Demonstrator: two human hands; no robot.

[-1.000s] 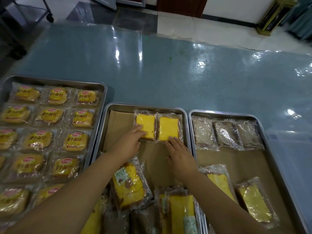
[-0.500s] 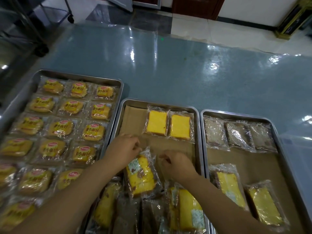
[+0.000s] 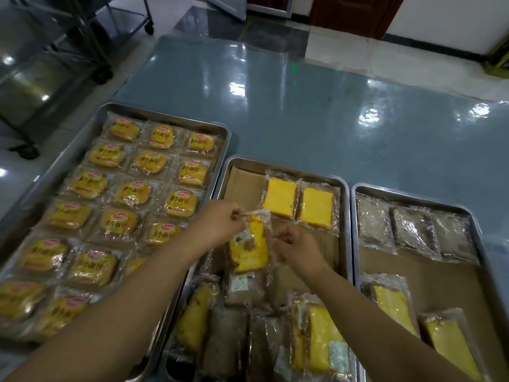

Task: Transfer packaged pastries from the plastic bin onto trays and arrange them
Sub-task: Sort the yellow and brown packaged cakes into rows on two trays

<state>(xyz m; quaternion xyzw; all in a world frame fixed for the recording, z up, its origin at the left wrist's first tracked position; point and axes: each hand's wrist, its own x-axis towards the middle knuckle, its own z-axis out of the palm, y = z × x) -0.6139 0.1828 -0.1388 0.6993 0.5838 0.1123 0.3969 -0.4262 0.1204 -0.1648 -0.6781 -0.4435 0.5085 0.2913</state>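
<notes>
Over the middle tray (image 3: 286, 168), both hands hold one yellow cake packet (image 3: 250, 246) by its clear wrapper. My left hand (image 3: 217, 221) pinches the wrapper's top edge. My right hand (image 3: 296, 245) pinches the wrapper's right side. Two yellow cake packets (image 3: 298, 205) lie side by side at the tray's far end on brown paper. A heap of yellow and brown packets (image 3: 264, 334) fills the tray's near end. No plastic bin shows in the head view.
The left tray (image 3: 115, 107) is packed with rows of small bread packets (image 3: 132, 193). The right tray (image 3: 413, 193) holds three brown packets (image 3: 413, 227) at the far end and two yellow packets (image 3: 413, 315) near me. Beyond lies a glossy blue table (image 3: 303, 106); a wheeled rack (image 3: 82, 37) stands far left.
Both hands drew back from the two placed cakes at the tray's far end, took hold of a yellow packet from the heap and lifted it by its wrapper.
</notes>
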